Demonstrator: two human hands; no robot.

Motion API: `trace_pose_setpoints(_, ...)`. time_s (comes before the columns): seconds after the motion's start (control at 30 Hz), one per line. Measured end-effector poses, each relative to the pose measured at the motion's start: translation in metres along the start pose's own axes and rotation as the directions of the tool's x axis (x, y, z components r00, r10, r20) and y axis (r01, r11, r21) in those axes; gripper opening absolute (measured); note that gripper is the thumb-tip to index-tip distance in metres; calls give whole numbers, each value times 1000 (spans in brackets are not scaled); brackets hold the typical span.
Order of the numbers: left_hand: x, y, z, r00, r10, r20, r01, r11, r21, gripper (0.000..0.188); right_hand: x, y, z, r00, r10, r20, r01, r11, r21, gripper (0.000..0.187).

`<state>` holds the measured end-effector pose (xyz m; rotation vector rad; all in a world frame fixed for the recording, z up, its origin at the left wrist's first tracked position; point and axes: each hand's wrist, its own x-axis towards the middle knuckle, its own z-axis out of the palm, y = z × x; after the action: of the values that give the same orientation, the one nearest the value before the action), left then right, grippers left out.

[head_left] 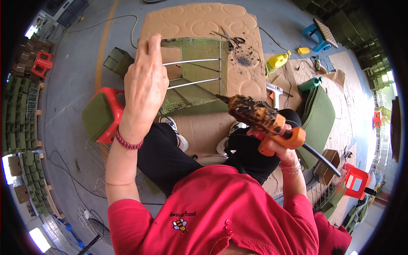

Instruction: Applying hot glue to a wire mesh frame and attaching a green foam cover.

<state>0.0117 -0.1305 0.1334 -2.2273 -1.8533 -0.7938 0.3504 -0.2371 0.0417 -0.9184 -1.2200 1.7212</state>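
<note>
An open-topped green mesh box with thin metal rods across it rests at the near edge of a cardboard-covered work surface. My left hand is at the box's left side, fingers long and close together over its edge; the thumb is hidden. In my right hand is an orange hot glue gun, its front caked with dark glue. The gun's dark nozzle points at the box's near right corner, and a black glue stick sticks out of its back. Scissors lie beyond the box.
Dark crumbs lie right of the box. Further right are a yellow bottle, a green bottle, a white-handled tool and stacked green panels. A red stool carrying green pieces stands left. Cords cross the floor.
</note>
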Motion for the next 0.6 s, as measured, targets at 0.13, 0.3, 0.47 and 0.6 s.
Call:
trace_pose_setpoints(0.13,-26,12,4,996,-10,-92,16,997,70,43,-10,5,18,987,141,-74,-140,990,17,57)
trace_pose_setpoints(0.3,-43,16,10,982,93,-164,-70,988,138,46,-16,7,25,987,128,-92,-129,992,1,31)
trace_pose_setpoints(0.47,-54,19,12,994,24,-107,-9,990,138,50,-26,8,33,973,222,-56,-220,975,42,34)
trace_pose_setpoints(0.6,-60,23,12,997,-51,-55,53,998,36,53,-25,7,36,968,249,-41,-247,968,52,36)
